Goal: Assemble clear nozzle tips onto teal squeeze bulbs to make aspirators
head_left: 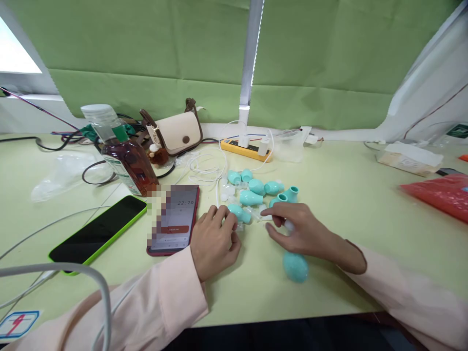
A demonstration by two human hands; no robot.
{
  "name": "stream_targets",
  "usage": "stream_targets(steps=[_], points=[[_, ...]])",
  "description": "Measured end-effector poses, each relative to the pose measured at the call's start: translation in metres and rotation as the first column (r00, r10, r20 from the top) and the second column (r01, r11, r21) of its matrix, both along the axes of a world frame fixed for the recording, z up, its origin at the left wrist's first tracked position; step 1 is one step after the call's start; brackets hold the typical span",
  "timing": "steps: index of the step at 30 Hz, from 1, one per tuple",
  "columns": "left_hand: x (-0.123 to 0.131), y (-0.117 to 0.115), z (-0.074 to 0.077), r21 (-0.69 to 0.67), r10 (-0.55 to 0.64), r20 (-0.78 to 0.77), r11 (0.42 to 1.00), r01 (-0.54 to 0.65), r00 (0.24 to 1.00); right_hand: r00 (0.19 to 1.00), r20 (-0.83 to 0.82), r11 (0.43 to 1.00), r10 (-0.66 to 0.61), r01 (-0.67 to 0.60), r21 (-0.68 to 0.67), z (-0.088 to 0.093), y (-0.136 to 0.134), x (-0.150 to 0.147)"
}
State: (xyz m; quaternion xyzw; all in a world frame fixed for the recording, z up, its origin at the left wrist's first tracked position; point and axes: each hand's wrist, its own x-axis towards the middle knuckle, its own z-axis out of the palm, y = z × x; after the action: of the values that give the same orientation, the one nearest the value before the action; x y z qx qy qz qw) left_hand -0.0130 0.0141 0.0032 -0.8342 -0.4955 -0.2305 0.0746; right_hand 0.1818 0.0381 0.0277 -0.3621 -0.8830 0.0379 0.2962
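1. Teal pieces lie in a small pile on the table. Two have round holes showing.
2. Small clear bits lie in the pile, at 6 o'clock from its middle.
3. The left hand is at 7 o'clock from the pile. Its fingers are bent, with the tips by the nearest teal piece. I can't tell if its grip has hold of anything.
4. The right hand is at 4 o'clock from the pile. Its thumb and pointer are apart. Something white shows under it, but I can't tell if the grip has it.
5. One round teal piece, a bit blurry, is just below the right hand, at 6 o'clock.
6. A lit phone is at 10 o'clock from the left hand.
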Motion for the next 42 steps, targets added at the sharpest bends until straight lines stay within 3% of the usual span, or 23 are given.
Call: stream_targets(steps=[3, 6, 9, 14, 22, 27, 32, 42], points=[[-0.002, 0.0, 0.002, -0.107, -0.01, 0.117, 0.994, 0.022, 0.993, 0.987, 0.089, 0.974, -0.135, 0.149, -0.173, -0.01, 0.008, -0.007], [-0.005, 0.001, 0.003, -0.205, 0.014, 0.304, 0.977, 0.051, 0.953, 0.969, 0.171, 0.937, -0.178, 0.22, -0.27, -0.013, 0.016, -0.009], [-0.006, 0.001, 0.002, -0.249, 0.047, 0.408, 0.966, 0.061, 0.912, 0.956, 0.23, 0.92, -0.18, 0.246, -0.304, -0.012, 0.019, -0.013], [-0.005, -0.001, 0.002, -0.247, 0.035, 0.398, 0.966, 0.071, 0.917, 0.942, 0.26, 0.914, -0.211, 0.285, -0.29, -0.011, 0.018, -0.018], [-0.002, 0.002, 0.001, -0.194, 0.02, 0.301, 0.98, 0.041, 0.954, 0.945, 0.176, 0.942, -0.277, 0.303, -0.146, -0.01, 0.007, -0.015], [-0.002, 0.003, -0.002, -0.216, -0.01, 0.265, 0.974, 0.069, 0.964, 0.973, 0.135, 0.983, -0.185, 0.186, 0.007, -0.01, -0.003, -0.013], [-0.001, 0.003, -0.003, -0.2, -0.079, 0.27, 0.97, 0.136, 0.96, 0.989, 0.113, 0.985, -0.098, 0.08, 0.154, -0.008, -0.01, -0.014], [0.001, 0.0, -0.003, -0.185, -0.049, 0.202, 0.979, 0.087, 0.978, 0.977, 0.168, 0.977, -0.13, 0.097, 0.191, -0.007, -0.009, -0.015]])
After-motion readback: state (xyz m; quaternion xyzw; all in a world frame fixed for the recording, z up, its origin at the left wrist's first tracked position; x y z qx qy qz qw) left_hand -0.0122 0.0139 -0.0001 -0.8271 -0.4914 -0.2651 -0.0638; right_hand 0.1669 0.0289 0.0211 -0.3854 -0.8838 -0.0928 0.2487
